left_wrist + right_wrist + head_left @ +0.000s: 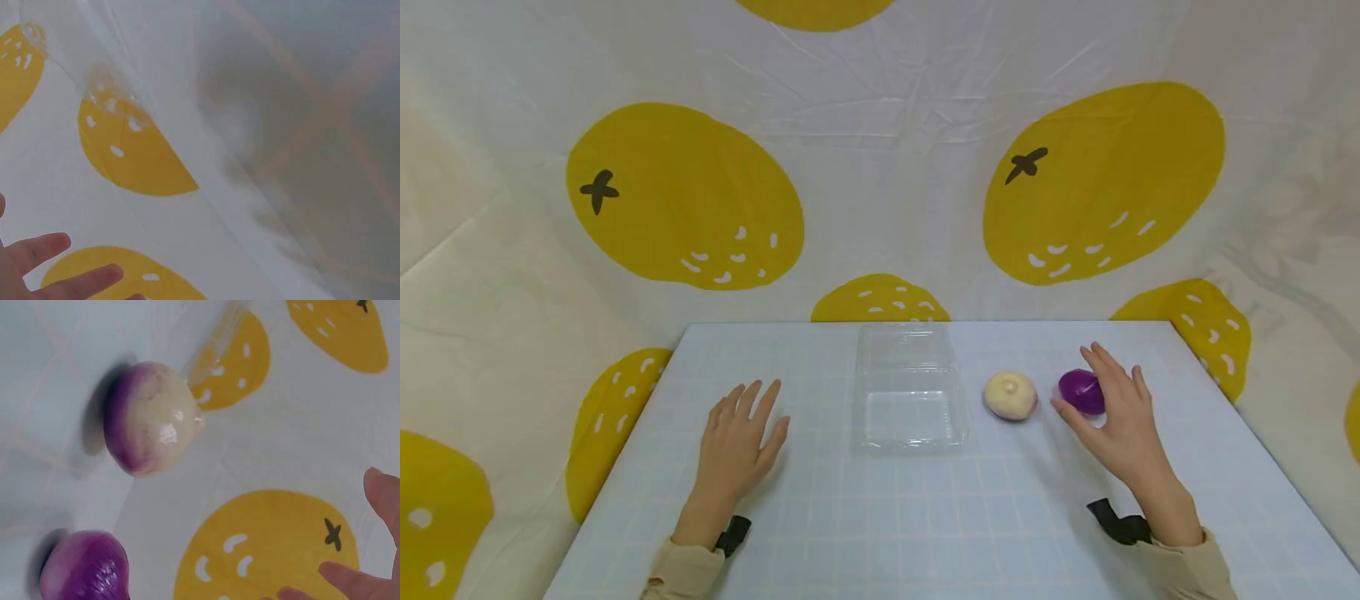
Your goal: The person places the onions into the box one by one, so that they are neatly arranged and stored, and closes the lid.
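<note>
My right hand (pixel 1122 421), thumb and fingers spread, is over the near right side of a shiny purple onion (pixel 1081 392). In the right wrist view the onion (pixel 87 569) sits low on the left, apart from the fingertips (pixel 340 575). To its left is a round turnip (pixel 1011 396), cream on top and purple below; the right wrist view shows the turnip (pixel 153 419) side-on. My left hand (pixel 733 442) is at the left of the table with fingers spread, holding nothing. Between the hands lies a clear plastic box (pixel 910 421), its lid (pixel 904 346) folded back.
The pale checked table (pixel 880 517) ends at a far edge just behind the box's lid. Beyond hangs a white cloth (pixel 895 167) printed with yellow fruit. A black band (pixel 1120 525) circles each wrist, below beige sleeves (pixel 1187 567).
</note>
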Demonstrator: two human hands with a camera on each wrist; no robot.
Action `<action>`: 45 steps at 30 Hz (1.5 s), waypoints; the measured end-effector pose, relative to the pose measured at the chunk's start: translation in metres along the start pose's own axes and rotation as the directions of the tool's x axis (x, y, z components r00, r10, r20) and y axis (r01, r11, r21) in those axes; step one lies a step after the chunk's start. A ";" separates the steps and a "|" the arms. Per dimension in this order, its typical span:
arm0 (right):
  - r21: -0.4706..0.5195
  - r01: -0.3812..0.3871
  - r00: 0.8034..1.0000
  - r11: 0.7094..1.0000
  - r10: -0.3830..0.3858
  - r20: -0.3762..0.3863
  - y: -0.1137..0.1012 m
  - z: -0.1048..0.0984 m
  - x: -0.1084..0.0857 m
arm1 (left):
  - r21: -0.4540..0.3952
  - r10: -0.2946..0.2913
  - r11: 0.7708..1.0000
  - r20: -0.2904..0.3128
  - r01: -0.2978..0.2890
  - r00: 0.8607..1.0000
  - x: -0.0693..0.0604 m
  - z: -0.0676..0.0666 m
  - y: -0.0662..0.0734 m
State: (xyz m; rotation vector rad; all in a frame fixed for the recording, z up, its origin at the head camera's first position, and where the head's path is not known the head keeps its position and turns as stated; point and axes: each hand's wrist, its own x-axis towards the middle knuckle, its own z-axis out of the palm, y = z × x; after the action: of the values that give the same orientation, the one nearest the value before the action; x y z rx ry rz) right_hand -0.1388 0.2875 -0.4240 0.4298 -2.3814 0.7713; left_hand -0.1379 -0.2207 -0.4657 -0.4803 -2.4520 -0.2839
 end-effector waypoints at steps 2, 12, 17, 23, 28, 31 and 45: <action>0.047 0.005 1.000 0.999 -0.004 -0.021 -0.001 0.000 0.002 | -0.011 0.020 1.000 -0.034 -0.021 0.999 0.001 0.002 0.003; 0.164 -0.059 0.998 0.985 0.063 -0.022 -0.003 0.001 0.013 | -0.110 0.066 0.991 -0.109 -0.078 0.992 0.006 0.008 0.012; 0.201 -0.199 0.980 0.959 0.194 0.045 -0.007 0.001 0.018 | -0.182 0.051 0.981 -0.125 -0.073 0.991 0.010 0.012 0.017; 0.307 -0.279 0.960 0.910 0.265 0.087 -0.009 0.005 0.027 | -0.251 0.025 0.967 -0.116 -0.053 0.993 0.014 0.018 0.024; 0.427 -0.262 0.964 0.865 0.252 0.080 -0.006 0.014 0.033 | -0.320 -0.003 0.947 -0.092 -0.026 0.996 0.016 0.027 0.029; 0.554 -0.250 0.965 0.794 0.254 0.071 -0.003 0.020 0.037 | -0.367 -0.021 0.930 -0.065 -0.004 0.998 0.018 0.033 0.033; 0.746 -0.361 0.903 0.560 0.408 0.131 0.013 0.048 0.035 | -0.532 -0.075 0.840 0.088 0.111 0.993 0.026 0.048 0.051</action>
State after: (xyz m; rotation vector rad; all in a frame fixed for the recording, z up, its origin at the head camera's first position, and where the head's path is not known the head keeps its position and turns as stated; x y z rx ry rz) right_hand -0.1927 0.2636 -0.4389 0.1783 -1.9944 1.9955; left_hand -0.1626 -0.1516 -0.4832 -0.6075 -2.4402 -1.0312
